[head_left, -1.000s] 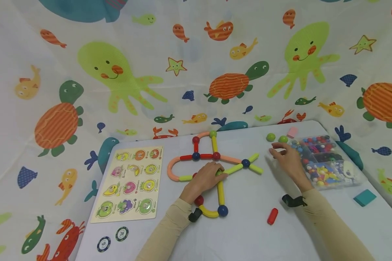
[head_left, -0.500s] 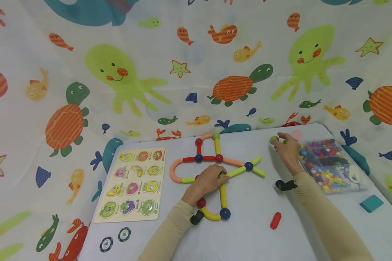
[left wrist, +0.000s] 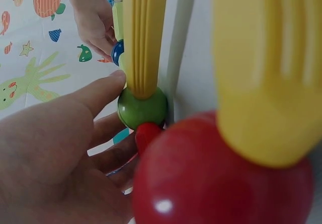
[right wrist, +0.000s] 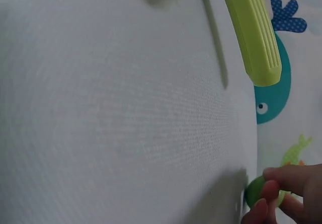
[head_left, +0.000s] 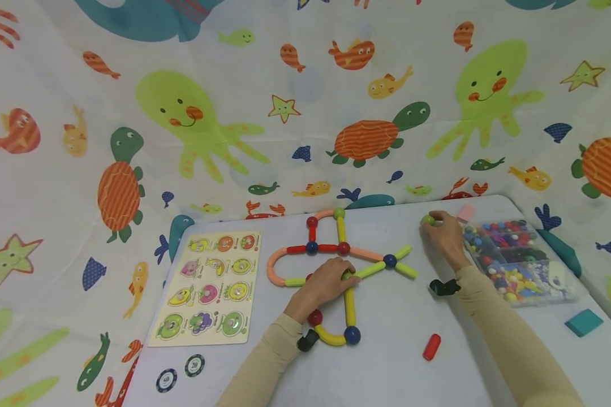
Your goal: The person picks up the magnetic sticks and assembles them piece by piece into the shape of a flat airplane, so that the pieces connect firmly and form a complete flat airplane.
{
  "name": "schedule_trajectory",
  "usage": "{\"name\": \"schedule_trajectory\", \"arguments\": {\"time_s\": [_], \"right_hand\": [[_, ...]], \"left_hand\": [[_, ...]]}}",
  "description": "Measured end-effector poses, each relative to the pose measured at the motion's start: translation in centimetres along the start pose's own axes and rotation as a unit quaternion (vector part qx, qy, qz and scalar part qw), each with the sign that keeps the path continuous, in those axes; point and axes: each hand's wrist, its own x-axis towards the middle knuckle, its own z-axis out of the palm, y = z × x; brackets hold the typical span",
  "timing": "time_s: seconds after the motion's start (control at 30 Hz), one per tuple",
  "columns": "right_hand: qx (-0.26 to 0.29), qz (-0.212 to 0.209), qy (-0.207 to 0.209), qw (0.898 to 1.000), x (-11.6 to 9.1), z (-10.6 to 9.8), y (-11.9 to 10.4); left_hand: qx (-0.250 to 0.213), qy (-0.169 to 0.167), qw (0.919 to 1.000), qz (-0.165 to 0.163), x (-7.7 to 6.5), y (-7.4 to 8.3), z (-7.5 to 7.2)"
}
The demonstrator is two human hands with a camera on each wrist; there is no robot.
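On the white table lies a flat figure of magnetic rods and balls. My left hand (head_left: 325, 282) lies over its middle; in the left wrist view the thumb and fingers hold a green ball (left wrist: 143, 108) where a yellow rod (left wrist: 145, 38) and a red rod (left wrist: 147, 135) meet. A large red ball (left wrist: 216, 178) is close to that camera. At the table's back right, my right hand (head_left: 447, 237) pinches another green ball (head_left: 428, 220) between thumb and fingers, also visible in the right wrist view (right wrist: 254, 191). The palm side of the right hand is hidden.
A clear compartment box (head_left: 532, 257) of beads stands at right, with a pink block (head_left: 466, 212) behind it and a teal block (head_left: 584, 323) in front. A loose red rod (head_left: 431, 346) lies nearer. At left are a fruit puzzle board (head_left: 203, 288) and two chips (head_left: 194, 365).
My right hand has moved onto the green balls at the back and taken hold of one. The left hand stays on the figure. The head view has shifted slightly.
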Motion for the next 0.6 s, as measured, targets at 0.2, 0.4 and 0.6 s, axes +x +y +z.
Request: {"name": "schedule_trajectory", "arguments": {"time_s": [0.2,0.4,0.6], "right_hand": [[-0.024,-0.038,-0.004,0.999,-0.3,0.3,0.3],[-0.037,-0.045,-0.018,0.998,-1.5,-0.2,0.2],[-0.034,-0.055,-0.040,0.997,-3.0,-0.7,0.3]], "left_hand": [[0.005,0.002,1.0000,0.001,0.0,0.1,0.0],[0.007,0.002,1.0000,-0.001,0.0,0.2,0.1],[0.016,0.003,0.9999,0.001,-0.1,0.2,0.0]]}}
